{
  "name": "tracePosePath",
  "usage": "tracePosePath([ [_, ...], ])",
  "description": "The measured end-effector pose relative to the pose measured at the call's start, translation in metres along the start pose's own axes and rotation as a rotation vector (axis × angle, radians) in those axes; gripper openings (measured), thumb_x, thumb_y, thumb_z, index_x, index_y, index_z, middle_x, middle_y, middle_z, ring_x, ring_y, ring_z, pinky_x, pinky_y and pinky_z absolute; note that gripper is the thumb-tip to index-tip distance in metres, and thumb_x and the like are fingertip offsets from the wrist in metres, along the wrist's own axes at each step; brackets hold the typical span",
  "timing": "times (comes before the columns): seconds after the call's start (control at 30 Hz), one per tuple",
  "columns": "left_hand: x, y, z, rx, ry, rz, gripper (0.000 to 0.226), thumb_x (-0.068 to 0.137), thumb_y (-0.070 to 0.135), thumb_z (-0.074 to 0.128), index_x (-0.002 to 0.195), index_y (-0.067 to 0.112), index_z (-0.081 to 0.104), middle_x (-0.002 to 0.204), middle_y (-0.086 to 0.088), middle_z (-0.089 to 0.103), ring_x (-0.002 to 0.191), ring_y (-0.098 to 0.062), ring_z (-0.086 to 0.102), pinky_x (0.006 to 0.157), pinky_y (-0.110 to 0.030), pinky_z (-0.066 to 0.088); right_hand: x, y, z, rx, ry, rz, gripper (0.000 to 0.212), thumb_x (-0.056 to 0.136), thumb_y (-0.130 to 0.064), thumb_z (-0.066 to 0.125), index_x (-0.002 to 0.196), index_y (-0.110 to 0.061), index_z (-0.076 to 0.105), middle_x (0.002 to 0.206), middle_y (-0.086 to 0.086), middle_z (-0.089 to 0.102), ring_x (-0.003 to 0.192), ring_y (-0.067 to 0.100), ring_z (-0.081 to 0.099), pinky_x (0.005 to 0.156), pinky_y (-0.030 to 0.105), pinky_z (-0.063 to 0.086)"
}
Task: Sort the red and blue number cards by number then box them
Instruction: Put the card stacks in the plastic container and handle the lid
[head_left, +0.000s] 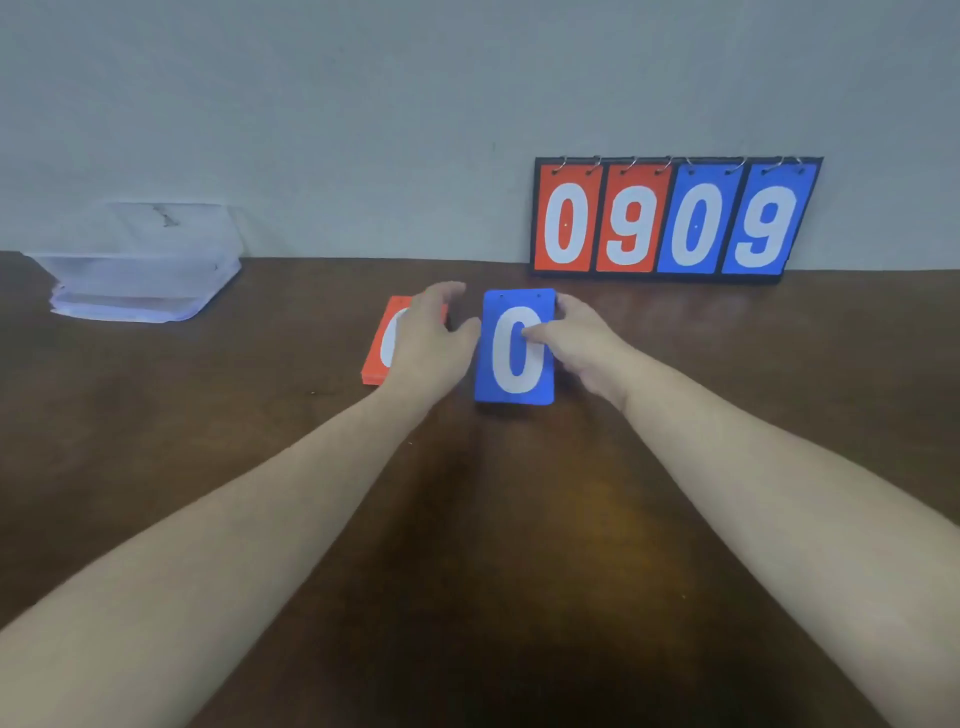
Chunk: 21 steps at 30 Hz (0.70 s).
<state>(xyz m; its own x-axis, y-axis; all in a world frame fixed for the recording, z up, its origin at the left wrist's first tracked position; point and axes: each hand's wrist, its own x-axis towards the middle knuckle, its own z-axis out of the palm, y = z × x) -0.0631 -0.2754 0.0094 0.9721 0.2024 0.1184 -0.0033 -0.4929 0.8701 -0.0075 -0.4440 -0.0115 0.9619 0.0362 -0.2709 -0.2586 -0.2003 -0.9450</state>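
Note:
A stack of blue number cards (511, 374) with a white 0 on top lies on the brown table (208, 441). My right hand (582, 343) grips its right edge, thumb on the top card's face and fingers round the far corner. Left of it lies a stack of red cards (376, 358), also topped by a white digit that is mostly hidden. My left hand (431, 338) hovers over the red stack with relaxed fingers, its thumb close to the blue stack's left edge.
A clear plastic box (140, 286) with its lid up stands at the back left against the wall. A flip scoreboard (675, 218) showing 0 9 0 9 in red and blue leans on the wall at the back right.

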Motion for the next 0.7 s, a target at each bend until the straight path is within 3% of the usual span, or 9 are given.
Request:
tracePosePath([
  [0.1,0.028,-0.024,-0.044,0.003,-0.055,0.060,0.028,0.095,0.015,0.053,0.116,0.033,0.061,0.126,0.013,0.050,0.113,-0.004,0.048,0.093,-0.023,0.040,0.010,-0.002,0.019,-0.220,0.137,0.061,0.039,0.093,-0.021,0.070,0.130,-0.016,0.059,0.122,0.003,0.068,0.107,0.023,0.067,0.080,0.032,0.057],
  [0.17,0.047,-0.041,-0.070,0.011,-0.089,0.065,0.025,0.095,0.015,0.052,0.106,0.036,0.060,0.121,0.013,0.052,0.104,-0.001,0.052,0.085,-0.022,0.048,0.009,-0.008,0.028,-0.546,0.221,0.145,0.057,0.089,-0.032,0.070,0.143,-0.022,0.051,0.140,0.004,0.056,0.130,0.028,0.052,0.101,0.041,0.049],
  [0.2,0.056,-0.049,-0.082,0.011,-0.096,0.062,0.023,0.096,0.017,0.053,0.102,0.038,0.059,0.118,0.012,0.052,0.103,-0.002,0.053,0.081,-0.022,0.050,0.004,-0.014,0.035,-0.711,0.284,0.163,0.064,0.090,-0.031,0.068,0.148,-0.026,0.044,0.149,0.004,0.045,0.139,0.029,0.041,0.110,0.044,0.041],
  [0.27,0.072,-0.063,-0.107,-0.002,-0.101,0.065,0.021,0.097,0.018,0.052,0.100,0.038,0.059,0.115,0.010,0.053,0.100,-0.005,0.054,0.080,-0.024,0.051,-0.002,-0.025,0.055,-0.812,0.411,0.084,0.063,0.092,-0.019,0.063,0.150,-0.029,0.040,0.156,0.003,0.034,0.144,0.030,0.029,0.114,0.046,0.030],
  [0.37,0.093,-0.084,-0.148,-0.035,-0.058,0.071,0.020,0.094,0.019,0.052,0.105,0.034,0.062,0.107,0.007,0.056,0.097,-0.011,0.058,0.087,-0.034,0.053,-0.001,-0.041,0.101,-0.625,0.437,-0.161,0.052,0.093,-0.015,0.056,0.143,-0.027,0.049,0.145,0.002,0.048,0.133,0.024,0.043,0.108,0.039,0.041],
  [0.43,0.106,-0.100,-0.178,-0.067,-0.017,0.052,0.021,0.094,0.017,0.053,0.106,0.032,0.062,0.099,0.009,0.056,0.091,-0.012,0.058,0.087,-0.037,0.053,0.006,-0.057,0.145,-0.432,0.369,-0.226,0.042,0.095,-0.018,0.057,0.136,-0.026,0.055,0.132,-0.003,0.058,0.117,0.014,0.055,0.089,0.025,0.047],
  [0.5,0.119,-0.118,-0.212,-0.096,0.054,0.039,0.021,0.093,0.015,0.053,0.103,0.032,0.061,0.093,0.013,0.053,0.087,-0.013,0.057,0.085,-0.037,0.051,0.019,-0.075,0.195,-0.328,0.278,-0.234,0.035,0.095,-0.023,0.058,0.130,-0.027,0.058,0.121,-0.007,0.063,0.103,0.009,0.061,0.077,0.019,0.045],
  [0.6,0.140,-0.150,-0.266,0.063,0.211,0.058,0.022,0.090,0.015,0.052,0.103,0.029,0.063,0.113,0.008,0.058,0.115,-0.022,0.052,0.099,-0.040,0.041,0.040,-0.094,0.267,-0.261,0.138,-0.236,0.031,0.094,-0.036,0.060,0.125,-0.032,0.057,0.114,-0.011,0.064,0.100,0.012,0.066,0.087,0.032,0.055],
  [0.7,0.162,-0.185,-0.315,0.210,0.323,0.043,0.028,0.088,0.017,0.055,0.114,0.025,0.060,0.142,0.001,0.046,0.137,-0.022,0.035,0.105,-0.041,0.025,0.063,-0.112,0.331,-0.224,0.057,-0.209,0.044,0.094,-0.049,0.060,0.133,-0.031,0.052,0.125,-0.009,0.059,0.110,0.016,0.063,0.098,0.040,0.055],
])
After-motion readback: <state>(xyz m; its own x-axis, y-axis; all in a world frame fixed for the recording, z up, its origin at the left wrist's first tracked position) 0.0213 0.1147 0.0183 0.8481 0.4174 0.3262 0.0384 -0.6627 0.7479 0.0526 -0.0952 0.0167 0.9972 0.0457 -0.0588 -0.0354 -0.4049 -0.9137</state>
